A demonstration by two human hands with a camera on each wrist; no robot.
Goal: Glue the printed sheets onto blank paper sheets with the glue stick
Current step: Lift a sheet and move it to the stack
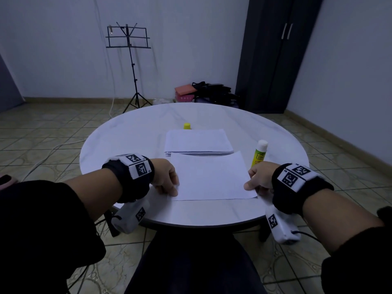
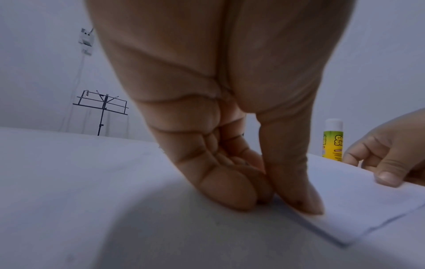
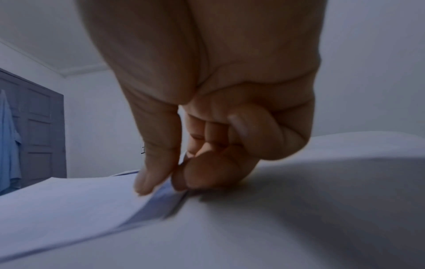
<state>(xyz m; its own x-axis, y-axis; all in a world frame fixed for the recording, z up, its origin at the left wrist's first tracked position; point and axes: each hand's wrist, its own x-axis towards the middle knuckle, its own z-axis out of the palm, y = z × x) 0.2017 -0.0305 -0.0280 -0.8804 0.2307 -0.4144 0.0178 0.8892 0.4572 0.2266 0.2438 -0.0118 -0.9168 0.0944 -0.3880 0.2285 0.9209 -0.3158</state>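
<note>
A single white sheet (image 1: 212, 177) lies at the near side of the round white table (image 1: 127, 134), its far edge overlapping a stack of paper (image 1: 198, 141). My left hand (image 1: 172, 188) pinches the sheet's left edge; in the left wrist view the thumb (image 2: 306, 203) sits on top of the sheet (image 2: 368, 209). My right hand (image 1: 250, 184) pinches the right edge, thumb on top, and that edge (image 3: 158, 198) is lifted slightly off the table. An uncapped glue stick (image 1: 259, 152) stands upright just beyond my right hand. Its yellow cap (image 1: 187, 126) stands behind the stack.
A music stand (image 1: 129, 60) stands on the tiled floor behind the table. A dark cupboard (image 1: 273, 54) fills the back right corner, with bags and boxes (image 1: 203, 92) beside it. The table's near edge (image 1: 191, 224) is close to my lap.
</note>
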